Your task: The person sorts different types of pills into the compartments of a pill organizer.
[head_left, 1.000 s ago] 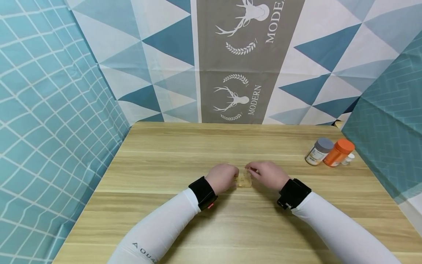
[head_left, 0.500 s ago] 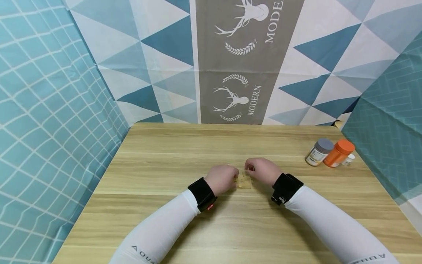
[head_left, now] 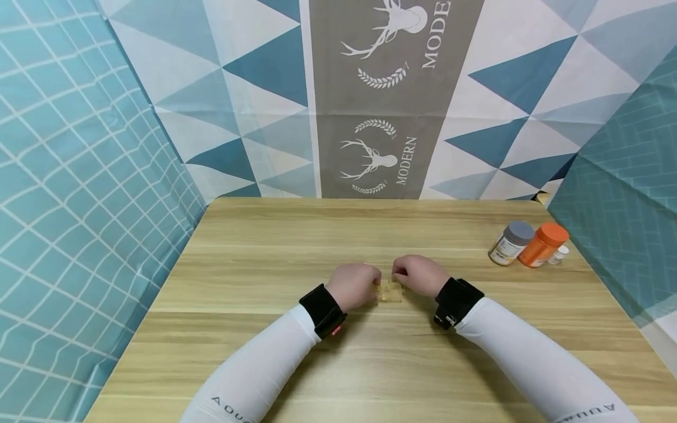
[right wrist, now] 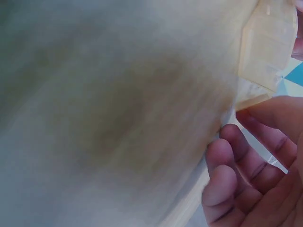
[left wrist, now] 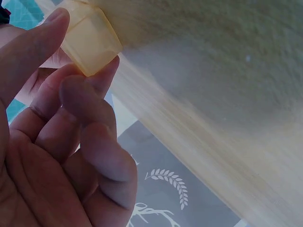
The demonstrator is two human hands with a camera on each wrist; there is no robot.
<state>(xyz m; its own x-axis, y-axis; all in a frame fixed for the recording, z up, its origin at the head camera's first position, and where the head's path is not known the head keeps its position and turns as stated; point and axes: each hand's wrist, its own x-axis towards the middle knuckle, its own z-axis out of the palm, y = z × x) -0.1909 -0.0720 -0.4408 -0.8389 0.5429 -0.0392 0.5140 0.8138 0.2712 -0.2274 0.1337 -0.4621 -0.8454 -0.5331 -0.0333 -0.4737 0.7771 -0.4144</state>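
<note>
A small translucent yellow plastic pill box [head_left: 390, 291] is between my two hands, low over the wooden table. My left hand [head_left: 353, 286] grips its left end, and in the left wrist view the thumb [left wrist: 56, 22] lies on one face with fingers behind the other. In the right wrist view a narrow flap [right wrist: 253, 101] stands out from the box's near end. The thumb and index finger of my right hand [head_left: 421, 275] pinch at that flap, while the other fingers curl loosely below. What the box contains is hidden.
At the table's right back stand a grey-capped bottle [head_left: 512, 243], an orange bottle [head_left: 543, 244] and a small white bottle [head_left: 557, 254], close together. Patterned cloth [head_left: 370, 117] hangs behind the table [head_left: 254, 235], with blue checked cloth [head_left: 79, 205] along the left.
My right hand has shifted slightly left and its wrist has come inward, the fingers staying at the box. The left hand keeps its grip almost in place.
</note>
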